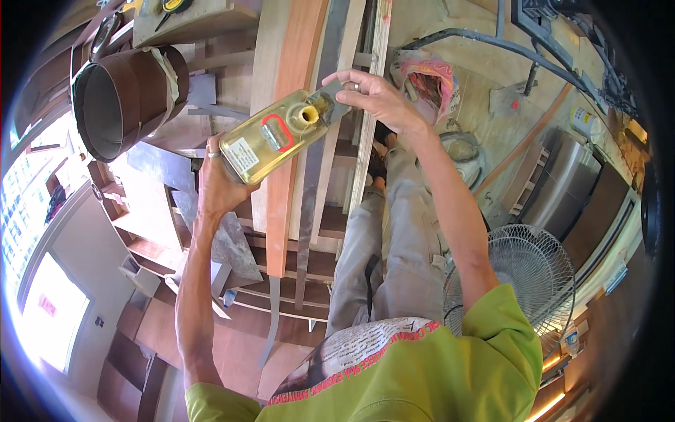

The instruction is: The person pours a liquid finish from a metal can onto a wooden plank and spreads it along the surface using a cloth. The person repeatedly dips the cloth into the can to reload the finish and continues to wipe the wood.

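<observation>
My left hand is closed around the bottom end of a gold-coloured rectangular metal can, which is tilted. On the can's top are a red-rimmed handle, a white label and an uncapped round spout. Just beyond the spout, my right hand pinches a thin grey flat piece between thumb and fingers. A dark yellowish smear lies on this piece next to the spout. I cannot tell whether the piece touches the can, or whether liquid is flowing.
Long wooden boards run beneath the can. A brown cylinder lies at the left. To the right are an open pink-and-white bag, a dark metal frame and a wire-guarded fan. Grey metal sheets lie at the lower left.
</observation>
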`<state>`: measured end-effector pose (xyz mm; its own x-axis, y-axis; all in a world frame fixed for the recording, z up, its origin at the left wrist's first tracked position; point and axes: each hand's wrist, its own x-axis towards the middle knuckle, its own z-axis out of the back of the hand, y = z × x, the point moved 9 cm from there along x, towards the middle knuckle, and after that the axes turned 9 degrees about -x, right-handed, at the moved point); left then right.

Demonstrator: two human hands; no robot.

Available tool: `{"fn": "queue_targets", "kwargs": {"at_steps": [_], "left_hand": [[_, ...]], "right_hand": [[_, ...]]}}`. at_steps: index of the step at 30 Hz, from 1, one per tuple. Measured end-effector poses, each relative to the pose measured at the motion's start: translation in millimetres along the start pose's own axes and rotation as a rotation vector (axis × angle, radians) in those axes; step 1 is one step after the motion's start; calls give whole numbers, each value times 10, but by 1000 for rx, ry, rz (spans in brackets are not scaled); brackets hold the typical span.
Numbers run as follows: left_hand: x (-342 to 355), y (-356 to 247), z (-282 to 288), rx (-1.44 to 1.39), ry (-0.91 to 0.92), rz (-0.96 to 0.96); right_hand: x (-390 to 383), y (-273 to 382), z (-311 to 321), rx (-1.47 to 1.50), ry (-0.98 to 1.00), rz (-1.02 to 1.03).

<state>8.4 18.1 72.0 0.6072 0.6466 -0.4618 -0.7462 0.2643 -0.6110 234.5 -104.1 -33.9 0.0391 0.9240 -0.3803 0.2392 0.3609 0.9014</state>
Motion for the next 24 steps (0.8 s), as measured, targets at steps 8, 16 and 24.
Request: {"fn": "queue_targets", "kwargs": {"at_steps": [8, 16, 24], "left_hand": [[360, -190, -81, -32, -26, -75], [409, 75, -21, -184, -151, -23], [298, 408, -27, -388, -357, 175]], "right_hand": [[-18, 273, 377, -2, -54, -19], [-75, 536, 321, -305, 72, 140], [12, -631, 1694, 25, -403, -231]]}}
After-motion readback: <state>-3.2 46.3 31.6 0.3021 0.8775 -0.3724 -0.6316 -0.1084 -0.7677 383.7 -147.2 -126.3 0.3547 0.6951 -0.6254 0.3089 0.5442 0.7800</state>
